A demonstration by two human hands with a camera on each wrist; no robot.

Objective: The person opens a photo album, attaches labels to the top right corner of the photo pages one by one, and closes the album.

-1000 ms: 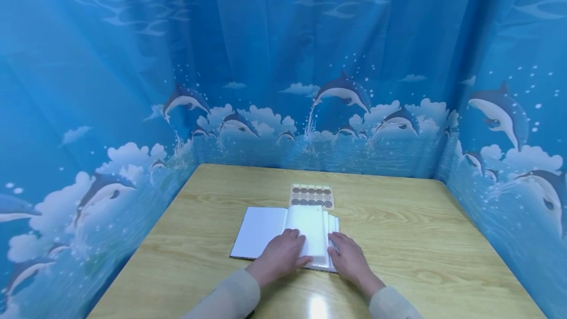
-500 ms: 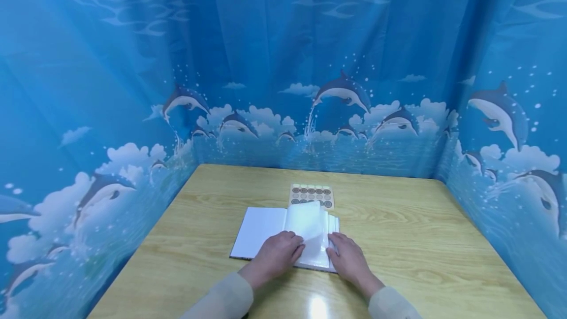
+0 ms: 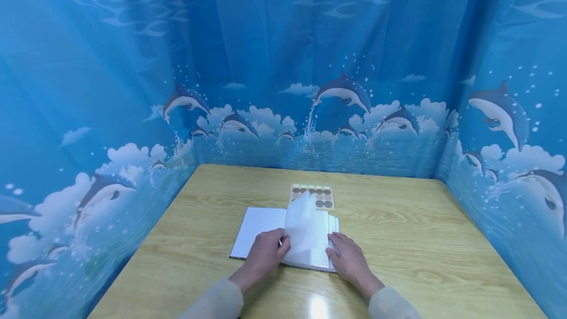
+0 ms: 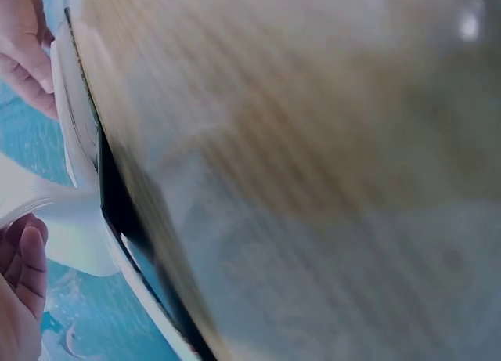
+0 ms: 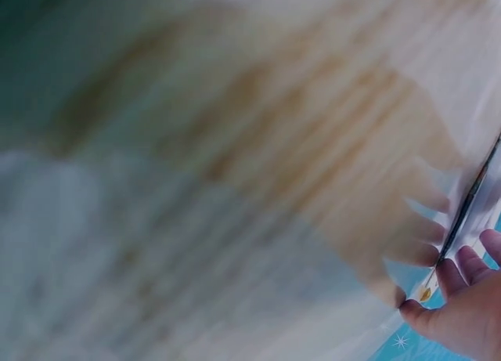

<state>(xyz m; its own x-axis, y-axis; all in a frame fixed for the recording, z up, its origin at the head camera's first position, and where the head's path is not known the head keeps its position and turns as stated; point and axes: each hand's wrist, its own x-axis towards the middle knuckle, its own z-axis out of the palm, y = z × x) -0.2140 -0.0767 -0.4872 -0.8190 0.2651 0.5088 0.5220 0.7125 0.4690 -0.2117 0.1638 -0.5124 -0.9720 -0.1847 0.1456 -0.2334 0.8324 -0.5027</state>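
Note:
An open album (image 3: 266,225) with translucent, sleeve-like pages lies on the table, its white inner cover at left. My left hand (image 3: 267,250) pinches a few raised pages (image 3: 298,225) near their lower edge between thumb and fingers. In the left wrist view those pages (image 4: 66,220) curve up above the left hand (image 4: 19,290). My right hand (image 3: 350,257) rests on the album's right edge, over the stepped page ends. Its fingers look relaxed along that edge in the right wrist view, where the hand (image 5: 466,310) is partly cut off.
Just behind the album lies a flat sheet with rows of round, coin-like discs (image 3: 325,198), partly covered by the lifted pages. The wooden table (image 3: 421,230) is bordered by a blue dolphin curtain (image 3: 266,63) at the back and sides.
My left hand moved left and drew the pages up from lying flat, so they now stand bent and cover part of the disc sheet. My right hand stayed put.

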